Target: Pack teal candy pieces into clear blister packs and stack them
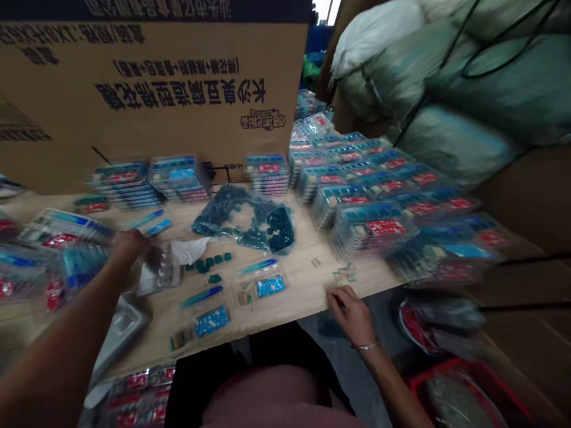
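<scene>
1. Head view: a large cardboard carton stands along the far edge of the tabletop, and bulging wrapped sacks are piled to your right.
2. Finished-looking stacks of closed clear packs with red labels crowd the right side of the tabletop.
3. Still loose at the middle are a plastic bag of dark teal pieces, blue sticks, and blue cards.
4. Your left hand is at an open clear tray, its fingers bent over the tray's near side; you cannot tell if they grip it.
5. Your right hand, fingers loosely together, rests at the tabletop's edge near small loose pieces. Whether it pinches anything cannot be told.
6. The carton bears upside-down Chinese characters and a small logo, too blurred to read surely; the red labels are unreadable.
</scene>
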Action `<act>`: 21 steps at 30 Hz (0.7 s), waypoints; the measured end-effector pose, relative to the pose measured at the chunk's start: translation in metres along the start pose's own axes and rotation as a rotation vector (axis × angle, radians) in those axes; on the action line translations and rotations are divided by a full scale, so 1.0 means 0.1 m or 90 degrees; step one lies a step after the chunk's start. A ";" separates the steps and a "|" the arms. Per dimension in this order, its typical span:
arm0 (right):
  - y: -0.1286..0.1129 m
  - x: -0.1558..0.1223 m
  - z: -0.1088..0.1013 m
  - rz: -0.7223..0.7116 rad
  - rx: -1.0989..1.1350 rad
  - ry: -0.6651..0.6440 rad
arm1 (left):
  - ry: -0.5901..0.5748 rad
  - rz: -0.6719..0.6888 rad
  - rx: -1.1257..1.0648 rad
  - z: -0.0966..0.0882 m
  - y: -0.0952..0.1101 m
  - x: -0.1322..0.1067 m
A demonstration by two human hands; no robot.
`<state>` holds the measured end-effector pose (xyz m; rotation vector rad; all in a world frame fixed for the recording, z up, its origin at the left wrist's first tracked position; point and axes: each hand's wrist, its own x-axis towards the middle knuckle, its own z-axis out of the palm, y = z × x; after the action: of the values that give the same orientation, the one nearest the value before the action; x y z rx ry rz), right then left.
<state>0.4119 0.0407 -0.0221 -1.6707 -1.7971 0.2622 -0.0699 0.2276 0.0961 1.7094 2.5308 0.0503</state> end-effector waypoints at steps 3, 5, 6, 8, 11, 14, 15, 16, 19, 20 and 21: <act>-0.02 0.12 0.07 -0.017 -0.015 -0.013 | 0.090 0.079 -0.045 0.03 0.19 -0.29; -0.07 0.30 0.13 -0.017 -0.048 -0.002 | 0.080 0.164 -0.074 0.15 0.39 -0.63; -0.10 0.40 0.17 -0.006 -0.079 -0.005 | 0.051 0.205 -0.082 0.23 0.51 -0.83; -0.15 0.59 0.24 0.041 -0.165 -0.045 | -0.046 0.434 -0.133 0.42 0.75 -1.24; -0.17 0.79 0.31 0.118 -0.263 -0.129 | -0.103 0.667 -0.100 0.65 1.03 -1.68; -0.09 0.84 0.33 0.121 -0.215 -0.120 | -0.125 0.657 -0.006 0.73 1.16 -1.79; -0.05 0.84 0.34 0.110 -0.179 -0.103 | -0.136 0.645 0.001 0.73 1.17 -1.78; -0.02 0.82 0.34 0.096 -0.143 -0.085 | -0.147 0.635 -0.010 0.72 1.17 -1.76; 0.05 0.75 0.35 0.053 -0.075 -0.044 | -0.178 0.585 -0.126 0.69 1.12 -1.72; 0.06 0.72 0.36 0.041 -0.065 -0.035 | -0.190 0.559 -0.175 0.69 1.11 -1.72; 0.06 0.70 0.37 0.033 -0.058 -0.026 | -0.206 0.531 -0.214 0.68 1.10 -1.73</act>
<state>0.3981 0.1186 -0.0309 -1.7889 -1.8218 0.2428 0.1022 0.1066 0.0458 2.2430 1.3634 0.2142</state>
